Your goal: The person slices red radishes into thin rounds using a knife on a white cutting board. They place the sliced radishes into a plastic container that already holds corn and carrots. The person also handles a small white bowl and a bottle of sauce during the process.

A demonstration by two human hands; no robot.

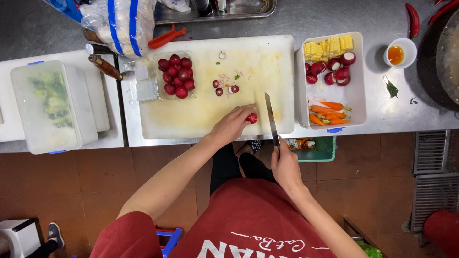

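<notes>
Near the cutting board's (205,114) front edge, left hand (233,125) fingers pinch a radish (252,118); right hand (285,165) fingers are clamped on the knife (271,117).

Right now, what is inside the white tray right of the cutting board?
The white tray holds cut corn, halved radishes and carrot pieces. Whatever lies beneath those piles is covered.

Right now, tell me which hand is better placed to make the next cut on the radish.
The right hand. It grips the knife, whose blade lies on the cutting board just right of the radish. The left hand is busy pinning that radish down with its fingertips.
</notes>
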